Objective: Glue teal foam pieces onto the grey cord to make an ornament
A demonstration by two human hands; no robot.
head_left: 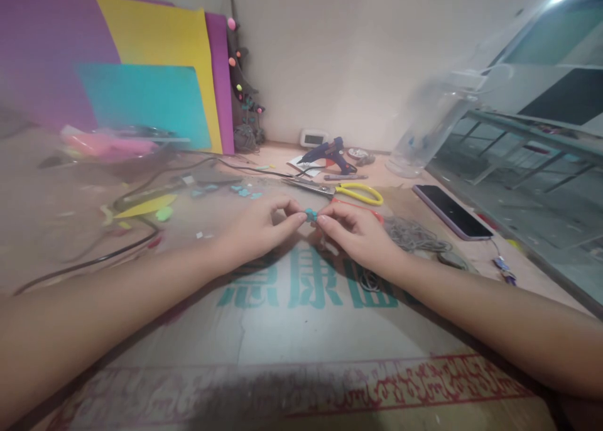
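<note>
"What is nearest?"

"A pale tabletop sheet [282,337], with red scrollwork along its near edge and one row of teal characters farther in."

"And the hands?"

"Two, meeting just past the characters. The left hand [271,227] and right hand [355,230] each pinch thumb and forefinger almost together on one small teal piece [310,215]. It sits between their fingertips, touching both; its exact shape is too small to tell."

"What lies around them?"

"One bundle of grey cord [414,235] beside the right hand, then one phone [451,211], screen dark. Straight ahead, one pair of yellow-handled scissors [332,191]. Several teal scraps [242,192] lie beyond the left hand, too blurred to count."

"Farther back?"

"One blue glue gun [335,153], one clear jug [419,129] on the right, one white device [315,137], and, upright on the left, one yellow sheet [160,29] and one teal sheet [151,98]."
</note>
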